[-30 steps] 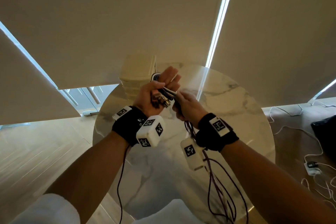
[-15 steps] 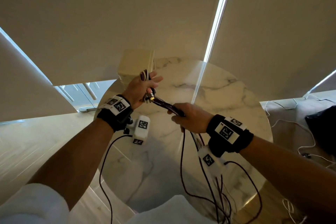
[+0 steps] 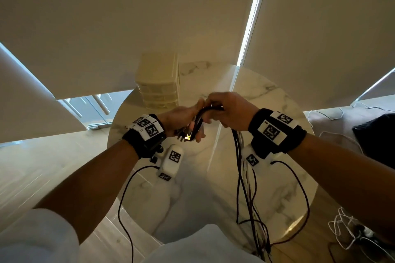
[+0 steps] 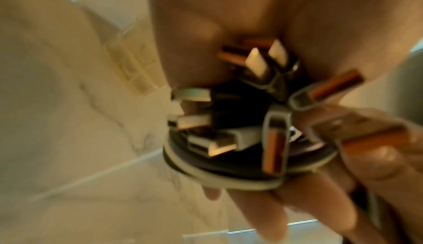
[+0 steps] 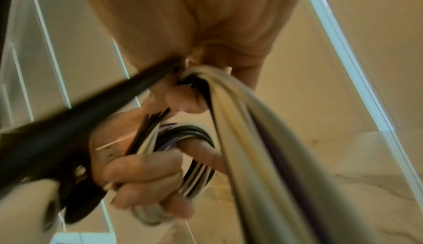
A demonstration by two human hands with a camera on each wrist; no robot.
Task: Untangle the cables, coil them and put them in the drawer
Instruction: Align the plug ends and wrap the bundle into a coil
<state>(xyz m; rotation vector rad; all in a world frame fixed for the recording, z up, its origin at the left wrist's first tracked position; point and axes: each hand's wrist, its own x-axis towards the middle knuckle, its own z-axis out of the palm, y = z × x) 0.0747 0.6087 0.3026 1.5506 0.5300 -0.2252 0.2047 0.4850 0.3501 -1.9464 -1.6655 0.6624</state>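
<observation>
My left hand (image 3: 183,119) grips a coiled bundle of black, white and purple cables (image 3: 199,120) above the marble table. Several USB plugs (image 4: 251,103) stick out of that coil toward the left wrist camera. My right hand (image 3: 226,111) pinches the loose strands (image 5: 240,112) where they bend over the coil. The free cable tails (image 3: 243,177) hang down from my right hand past the table's near edge. A cream drawer unit (image 3: 159,85) stands at the table's far left, its drawers pushed in.
The round marble table (image 3: 267,113) fills the middle. Roller blinds hang behind it. White cords and a charger (image 3: 352,232) lie on the floor at right, beside a dark bag (image 3: 378,134). Wooden floor lies to the left.
My right hand has risen from below the coil and swung over it, bringing the strands up to my left hand. Both hands now meet closer together.
</observation>
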